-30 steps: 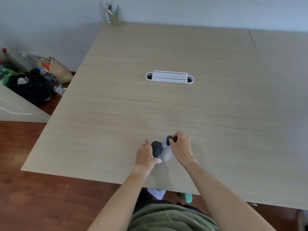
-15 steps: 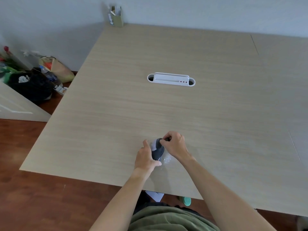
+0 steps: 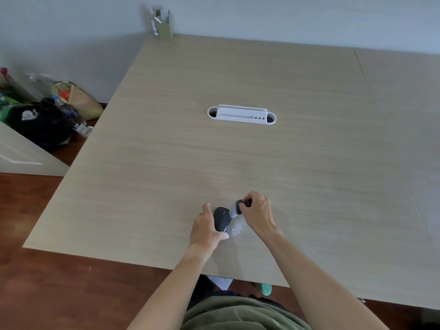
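A broad pale wood-grain desk (image 3: 238, 158) fills most of the frame and meets a plain grey-white wall (image 3: 273, 17) along the top, with a white oval cable tray (image 3: 241, 114) sunk in its middle. Reddish-brown wooden floor (image 3: 47, 287) shows at lower left, and dark and tan bags (image 3: 47, 122) lie heaped at the left edge.

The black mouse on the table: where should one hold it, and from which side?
Probably by its long sides, coming from the left, as the left hand grips it now. The mouse is narrow across and domed on top, so this leaves the top free for the small tool in the right hand.
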Tool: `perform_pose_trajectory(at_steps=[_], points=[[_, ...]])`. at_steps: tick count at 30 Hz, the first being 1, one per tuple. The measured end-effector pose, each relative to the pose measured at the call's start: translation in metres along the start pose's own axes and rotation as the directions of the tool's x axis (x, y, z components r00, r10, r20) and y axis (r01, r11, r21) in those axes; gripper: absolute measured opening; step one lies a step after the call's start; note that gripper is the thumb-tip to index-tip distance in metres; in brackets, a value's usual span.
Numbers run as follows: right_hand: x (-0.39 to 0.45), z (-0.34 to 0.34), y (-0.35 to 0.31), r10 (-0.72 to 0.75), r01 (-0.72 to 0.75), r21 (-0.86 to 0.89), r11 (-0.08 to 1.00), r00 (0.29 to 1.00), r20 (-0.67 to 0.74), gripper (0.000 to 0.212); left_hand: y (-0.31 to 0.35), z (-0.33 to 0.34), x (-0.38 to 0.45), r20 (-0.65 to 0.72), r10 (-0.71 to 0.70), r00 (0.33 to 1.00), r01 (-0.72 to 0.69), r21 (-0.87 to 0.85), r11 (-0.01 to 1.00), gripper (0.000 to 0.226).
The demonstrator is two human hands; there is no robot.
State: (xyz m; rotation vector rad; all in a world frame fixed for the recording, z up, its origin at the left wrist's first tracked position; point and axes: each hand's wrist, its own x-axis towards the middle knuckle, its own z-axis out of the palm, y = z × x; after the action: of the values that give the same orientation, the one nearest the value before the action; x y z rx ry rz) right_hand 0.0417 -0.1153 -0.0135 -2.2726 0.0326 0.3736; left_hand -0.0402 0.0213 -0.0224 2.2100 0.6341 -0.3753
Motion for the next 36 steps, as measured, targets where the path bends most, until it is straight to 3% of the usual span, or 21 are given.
perform_pose_trajectory(at_steps=[2, 5, 7, 11, 13, 16, 18, 23, 26, 28, 32, 34, 36], points=[[0.002, 0.0, -0.005, 0.0, 0.002, 0.039, 0.999, 0.999, -0.055, 0.005, 0.002, 0.0, -0.001, -0.006, -0.006, 1.0, 0.006, -0.007, 1.0, 0.103], [0.003, 0.005, -0.021, -0.014, 0.004, 0.094, 0.996, 0.994, 0.109, 0.006, 0.003, 0.0, -0.001, -0.013, -0.011, 1.0, 0.011, -0.013, 1.0, 0.102], [0.004, 0.012, -0.024, -0.02, 0.013, 0.039, 0.999, 0.979, 0.201, 0.006, 0.003, 0.0, -0.002, -0.019, -0.01, 1.0, 0.01, -0.014, 1.0, 0.1], [0.01, 0.013, -0.016, -0.054, 0.059, -0.108, 0.992, 0.997, 0.055, 0.007, 0.004, 0.0, -0.003, -0.014, -0.029, 0.999, 0.029, -0.008, 1.0, 0.111], [0.011, 0.008, -0.018, -0.069, 0.071, -0.084, 0.994, 0.997, 0.029, 0.007, 0.004, -0.001, -0.003, -0.017, -0.029, 0.999, 0.029, -0.004, 1.0, 0.112], [0.01, 0.002, -0.022, -0.035, 0.032, 0.018, 0.999, 0.983, 0.181, 0.004, 0.003, -0.001, -0.002, -0.016, -0.03, 0.999, 0.03, -0.011, 0.999, 0.111], [0.008, 0.002, -0.017, -0.021, 0.032, -0.035, 0.999, 0.965, 0.262, 0.004, 0.003, 0.0, -0.002, -0.016, -0.025, 1.0, 0.024, -0.013, 1.0, 0.11], [0.005, 0.0, -0.005, -0.015, 0.016, -0.031, 0.999, 1.0, 0.02, 0.006, 0.002, -0.002, -0.001, -0.003, -0.025, 1.0, 0.025, -0.008, 1.0, 0.112], [-0.001, -0.004, -0.009, 0.003, -0.014, 0.067, 0.998, 0.988, 0.151, 0.003, 0.003, -0.002, -0.001, 0.006, -0.026, 1.0, 0.026, -0.03, 0.999, 0.11], [-0.004, -0.001, -0.005, -0.015, 0.009, 0.028, 1.0, 0.974, 0.226, 0.003, 0.003, -0.003, -0.002, 0.007, -0.021, 1.0, 0.021, -0.032, 0.999, 0.106], [-0.004, 0.0, 0.006, -0.039, 0.038, -0.032, 0.999, 0.999, -0.017, 0.005, 0.002, -0.002, -0.005, 0.006, 0.005, 1.0, -0.005, -0.01, 1.0, 0.102], [-0.005, -0.002, 0.004, -0.02, 0.021, 0.026, 0.999, 0.999, -0.029, 0.005, 0.001, -0.002, -0.005, -0.002, 0.01, 1.0, -0.01, -0.016, 1.0, 0.1], [-0.006, -0.005, 0.0, 0.038, -0.046, 0.118, 0.992, 0.997, 0.067, 0.003, 0.0, -0.001, -0.005, -0.007, 0.021, 1.0, -0.021, -0.025, 0.999, 0.099]])
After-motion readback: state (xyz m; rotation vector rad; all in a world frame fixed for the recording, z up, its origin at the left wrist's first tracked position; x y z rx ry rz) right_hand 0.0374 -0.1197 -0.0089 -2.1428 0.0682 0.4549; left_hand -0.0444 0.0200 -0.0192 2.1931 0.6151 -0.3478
